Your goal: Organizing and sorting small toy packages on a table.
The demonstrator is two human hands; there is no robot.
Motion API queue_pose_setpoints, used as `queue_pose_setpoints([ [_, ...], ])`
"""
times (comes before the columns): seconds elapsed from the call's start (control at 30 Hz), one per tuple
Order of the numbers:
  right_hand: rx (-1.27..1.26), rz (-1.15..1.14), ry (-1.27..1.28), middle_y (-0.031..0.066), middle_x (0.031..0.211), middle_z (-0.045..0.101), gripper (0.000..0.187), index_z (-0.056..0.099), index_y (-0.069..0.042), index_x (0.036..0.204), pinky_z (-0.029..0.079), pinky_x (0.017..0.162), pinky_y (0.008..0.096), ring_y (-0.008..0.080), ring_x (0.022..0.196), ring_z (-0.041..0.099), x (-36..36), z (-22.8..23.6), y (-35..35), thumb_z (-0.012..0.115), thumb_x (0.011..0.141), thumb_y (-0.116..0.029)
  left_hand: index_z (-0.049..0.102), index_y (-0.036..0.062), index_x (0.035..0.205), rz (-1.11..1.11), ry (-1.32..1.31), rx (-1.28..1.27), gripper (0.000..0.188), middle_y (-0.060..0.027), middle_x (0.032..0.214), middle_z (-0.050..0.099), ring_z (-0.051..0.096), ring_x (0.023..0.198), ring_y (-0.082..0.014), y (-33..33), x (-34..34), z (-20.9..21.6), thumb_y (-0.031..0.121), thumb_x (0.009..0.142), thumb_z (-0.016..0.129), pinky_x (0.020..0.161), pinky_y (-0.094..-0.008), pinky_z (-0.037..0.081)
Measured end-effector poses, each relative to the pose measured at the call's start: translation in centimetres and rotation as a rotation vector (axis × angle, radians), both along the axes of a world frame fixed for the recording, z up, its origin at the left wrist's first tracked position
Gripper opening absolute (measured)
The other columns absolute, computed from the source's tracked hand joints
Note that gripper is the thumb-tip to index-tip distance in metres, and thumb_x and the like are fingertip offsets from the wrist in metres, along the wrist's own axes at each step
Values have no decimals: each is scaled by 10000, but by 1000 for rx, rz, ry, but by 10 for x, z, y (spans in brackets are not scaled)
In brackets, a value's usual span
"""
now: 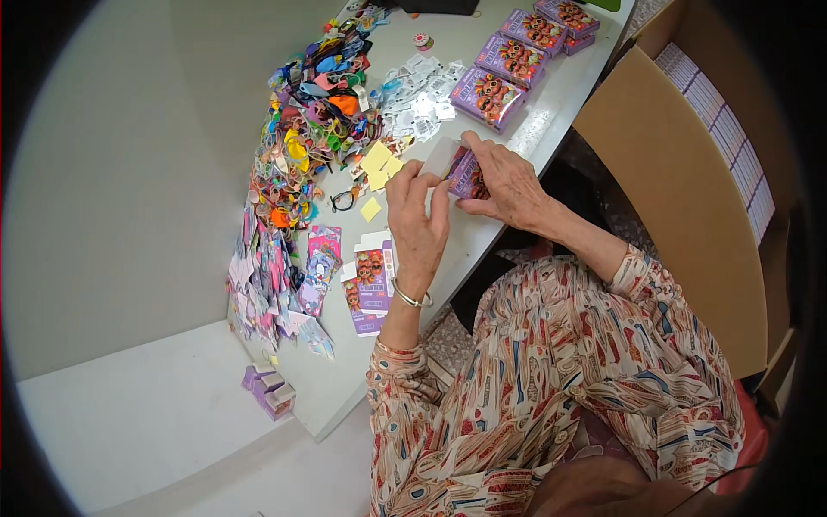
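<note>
Above the table's near edge, a small purple printed box (466, 175) is between my two hands. My right hand (510, 184) grips it from the right, thumb at the near side and fingers over the far side. My left hand (417, 215), a bangle on its wrist, has its fingers bent against the box's left end. A pale whitish flap or sheet (441, 157) sticks out there; which of the two I cannot tell. Left of my left wrist lie flat unfolded purple cartons (371, 284). Yellow paper squares (376, 164) are scattered just beyond my left fingers.
Along the wall runs a heap of colourful small trinkets (297, 146), with printed packets (263, 280) nearer. White paper slips (422, 90) lie behind my hands. Finished-looking purple boxes (489, 96) line the far right. A large cardboard carton (672, 198) with packed rows stands at right.
</note>
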State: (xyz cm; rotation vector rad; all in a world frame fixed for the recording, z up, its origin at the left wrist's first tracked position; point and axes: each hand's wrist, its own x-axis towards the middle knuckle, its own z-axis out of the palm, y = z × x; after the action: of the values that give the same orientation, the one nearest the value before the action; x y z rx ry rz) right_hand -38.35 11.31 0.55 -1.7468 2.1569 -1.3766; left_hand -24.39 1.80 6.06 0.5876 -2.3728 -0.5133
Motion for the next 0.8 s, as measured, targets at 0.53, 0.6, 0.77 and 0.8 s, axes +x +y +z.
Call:
queue_pose_setpoints([
  [0.53,5,79,61,155,1038,485,878,313,-61,1369,506,698,424,334,837,591,-5,0,-2,802,676,-292,669,21,1057,-148,-247,66,278,-228,1253,519,509,1105,-378,-16,0,8,172,824,688,953,-425,400],
  [0.6,8,87,54,152,1038,480,865,319,-74,1366,507,696,425,333,837,593,-5,0,-2,799,680,-291,619,38,1160,-113,-115,265,344,-203,1269,525,540,1116,-332,-9,2,14,144,839,680,932,-398,433],
  [0.77,28,82,41,147,1037,471,834,334,-101,1355,507,695,427,332,844,594,-6,-2,-1,796,687,-291,577,39,1211,8,114,555,364,-152,1243,560,577,1069,-238,-1,20,-6,52,856,655,858,-332,480],
  [0.8,24,83,43,147,1038,471,832,334,-99,1353,507,696,427,332,845,594,-5,-1,-1,796,688,-291,583,35,1201,36,263,651,349,-138,1226,573,581,1056,-216,4,23,-11,23,858,646,843,-313,486],
])
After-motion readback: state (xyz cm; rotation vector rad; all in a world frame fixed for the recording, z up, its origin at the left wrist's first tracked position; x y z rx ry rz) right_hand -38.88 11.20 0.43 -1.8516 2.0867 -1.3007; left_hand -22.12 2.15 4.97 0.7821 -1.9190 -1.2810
